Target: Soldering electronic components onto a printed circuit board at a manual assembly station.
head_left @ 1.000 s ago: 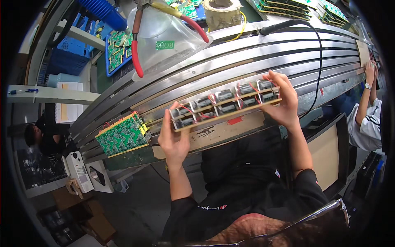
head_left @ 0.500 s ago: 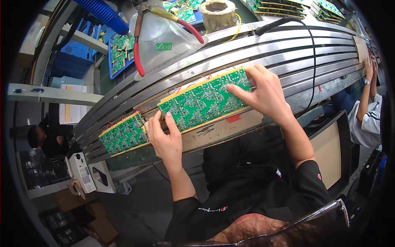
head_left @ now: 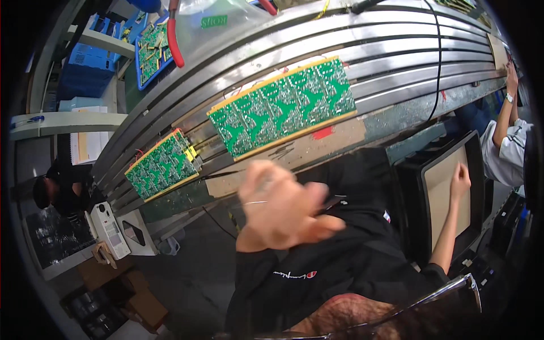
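A long green circuit board panel (head_left: 283,107) with a yellow edge lies solder side up on the metal conveyor rails (head_left: 396,51); neither hand touches it. A smaller green board (head_left: 161,165) sits further left on the same rails. My left hand (head_left: 280,212) is raised close to the camera and blurred, below the panel; its grip is unclear. My right hand (head_left: 460,178) reaches down to the right and rests on a tan sheet (head_left: 442,198) inside a black tray (head_left: 411,209).
Red-handled pliers (head_left: 173,39) and a blue tray of boards (head_left: 150,48) lie beyond the rails. A black cable (head_left: 439,68) crosses them. A co-worker's arm (head_left: 504,113) reaches the rails at right; another person (head_left: 62,187) is at left beside a white device (head_left: 110,229).
The panel was turned over from component side to solder side and laid on the rails. Both hands have let go; the left rose toward the camera, the right dropped to the tray.
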`<state>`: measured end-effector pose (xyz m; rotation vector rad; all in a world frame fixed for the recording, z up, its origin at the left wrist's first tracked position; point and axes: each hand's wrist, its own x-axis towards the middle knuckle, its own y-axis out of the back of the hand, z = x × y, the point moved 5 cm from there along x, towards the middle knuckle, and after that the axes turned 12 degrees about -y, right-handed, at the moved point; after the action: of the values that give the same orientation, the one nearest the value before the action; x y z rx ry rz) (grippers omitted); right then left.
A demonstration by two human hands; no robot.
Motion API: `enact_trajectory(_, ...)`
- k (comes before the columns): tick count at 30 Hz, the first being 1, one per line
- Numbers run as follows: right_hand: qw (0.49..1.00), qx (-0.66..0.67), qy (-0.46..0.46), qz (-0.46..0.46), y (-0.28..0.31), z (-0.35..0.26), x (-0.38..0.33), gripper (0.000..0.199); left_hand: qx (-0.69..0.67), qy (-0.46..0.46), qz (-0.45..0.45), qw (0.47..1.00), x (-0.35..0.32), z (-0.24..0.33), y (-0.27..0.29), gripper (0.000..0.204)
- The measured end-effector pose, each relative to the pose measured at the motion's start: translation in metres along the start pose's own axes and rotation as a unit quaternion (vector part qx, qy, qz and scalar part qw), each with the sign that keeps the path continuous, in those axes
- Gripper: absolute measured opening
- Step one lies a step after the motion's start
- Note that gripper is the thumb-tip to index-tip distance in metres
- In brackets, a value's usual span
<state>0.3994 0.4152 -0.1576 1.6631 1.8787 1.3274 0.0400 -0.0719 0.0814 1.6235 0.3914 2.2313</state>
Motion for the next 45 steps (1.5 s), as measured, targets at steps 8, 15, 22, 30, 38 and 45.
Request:
enact_trajectory(8,0.804,-0.387,-0.436,-0.116,0.149,0.368,-0.159,0.055,0.0,-0.063,0.052,0.997,0.027,0.053,-0.022,0.019)
enact_trajectory(15,0.76,-0.345,-0.544,-0.088,0.159,0.36,-0.199,0.078,-0.006,0.147,-0.006,0.989,0.047,0.074,-0.022,0.02)
enact_trajectory(22,0.778,0.136,-0.613,-0.024,0.225,0.298,-0.179,0.054,-0.049,-0.002,-0.03,0.998,0.046,0.086,-0.042,0.039)
enact_trajectory(30,0.702,0.327,-0.607,0.176,0.391,0.394,-0.379,0.04,-0.112,-0.185,-0.095,0.972,0.049,0.108,-0.082,0.01)
enact_trajectory(38,0.521,0.228,-0.618,0.543,0.361,0.381,-0.666,0.033,0.081,-0.076,-0.179,0.978,0.034,0.058,-0.105,0.011)
enact_trajectory(45,0.489,0.194,-0.628,0.573,0.299,0.361,-0.624,0.04,0.147,-0.15,-0.161,0.964,0.019,0.005,-0.101,0.015)
